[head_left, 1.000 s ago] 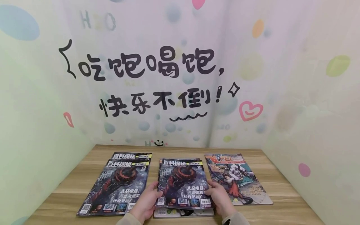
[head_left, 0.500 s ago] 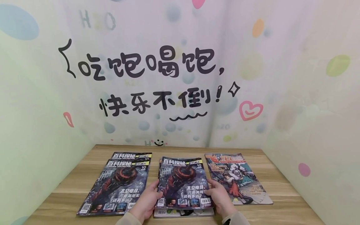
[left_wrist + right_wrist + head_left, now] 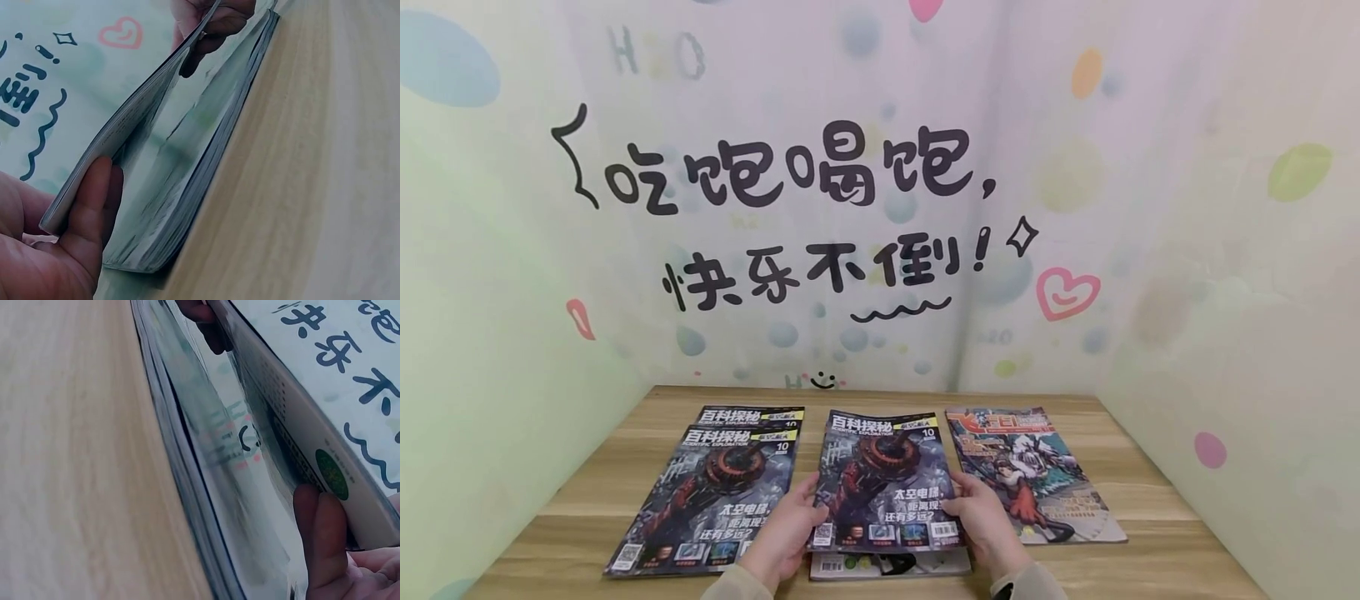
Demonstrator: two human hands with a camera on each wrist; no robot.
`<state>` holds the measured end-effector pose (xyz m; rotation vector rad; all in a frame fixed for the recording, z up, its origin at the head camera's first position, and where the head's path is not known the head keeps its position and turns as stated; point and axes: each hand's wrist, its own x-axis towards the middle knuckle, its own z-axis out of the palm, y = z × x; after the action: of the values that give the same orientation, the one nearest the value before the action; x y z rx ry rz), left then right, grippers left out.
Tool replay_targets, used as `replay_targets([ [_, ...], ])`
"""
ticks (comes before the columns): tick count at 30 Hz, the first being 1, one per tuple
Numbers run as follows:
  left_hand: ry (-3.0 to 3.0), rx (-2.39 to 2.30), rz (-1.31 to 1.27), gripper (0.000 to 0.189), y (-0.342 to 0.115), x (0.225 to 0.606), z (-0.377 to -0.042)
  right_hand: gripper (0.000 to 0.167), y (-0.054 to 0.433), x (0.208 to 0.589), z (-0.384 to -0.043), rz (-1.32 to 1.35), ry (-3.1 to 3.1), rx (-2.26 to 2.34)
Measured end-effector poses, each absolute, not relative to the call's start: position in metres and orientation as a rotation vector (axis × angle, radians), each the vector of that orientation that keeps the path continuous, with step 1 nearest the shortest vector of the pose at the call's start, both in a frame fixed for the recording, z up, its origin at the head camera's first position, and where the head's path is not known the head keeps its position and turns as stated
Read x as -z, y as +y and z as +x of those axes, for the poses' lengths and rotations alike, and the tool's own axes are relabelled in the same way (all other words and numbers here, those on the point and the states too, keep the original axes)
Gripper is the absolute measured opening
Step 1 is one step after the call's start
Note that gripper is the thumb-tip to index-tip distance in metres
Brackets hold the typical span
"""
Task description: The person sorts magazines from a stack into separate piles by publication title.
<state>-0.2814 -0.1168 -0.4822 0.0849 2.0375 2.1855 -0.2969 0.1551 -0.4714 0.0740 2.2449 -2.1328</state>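
A dark-covered magazine (image 3: 880,479) with a red ring-shaped machine on its front is held between both hands. My left hand (image 3: 786,529) grips its left edge, thumb on the cover and fingers underneath. On the opposite edge, my right hand (image 3: 988,521) holds it the same way. Beneath it lies a stack of magazines (image 3: 887,568), its front edge showing past the held one. Both wrist views show a gap between the held magazine (image 3: 134,119) and the stack (image 3: 212,169), with fingers (image 3: 328,531) supporting the underside.
To the left, two magazines (image 3: 715,492) with the same dark cover overlap on the wooden table (image 3: 572,500). A comic-style magazine (image 3: 1037,479) with an orange title lies to the right. A printed curtain wall (image 3: 880,350) stands behind the table, with pale walls on both sides.
The held magazine has risen slightly and shifted a little left, still between both hands. The magazines on the left and right have stayed in place.
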Motion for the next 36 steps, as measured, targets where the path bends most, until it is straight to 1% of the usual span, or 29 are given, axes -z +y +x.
replay_targets([
  [10,2.025,-2.212,0.063,0.066,-0.125,0.479,-0.283,0.065,0.147,0.464,-0.296,0.001,2.159,2.188],
  [19,2.047,-2.251,0.085,0.064,-0.138,0.466,-0.283,0.066,0.133,0.459,-0.298,-0.052,2.222,2.194],
  [27,2.099,-2.227,-0.050,0.061,-0.157,0.461,-0.282,0.067,0.113,0.455,-0.298,-0.085,2.213,2.196],
  [36,2.117,-2.214,-0.062,0.060,-0.178,0.466,-0.281,0.067,0.094,0.457,-0.297,-0.122,2.167,2.199],
])
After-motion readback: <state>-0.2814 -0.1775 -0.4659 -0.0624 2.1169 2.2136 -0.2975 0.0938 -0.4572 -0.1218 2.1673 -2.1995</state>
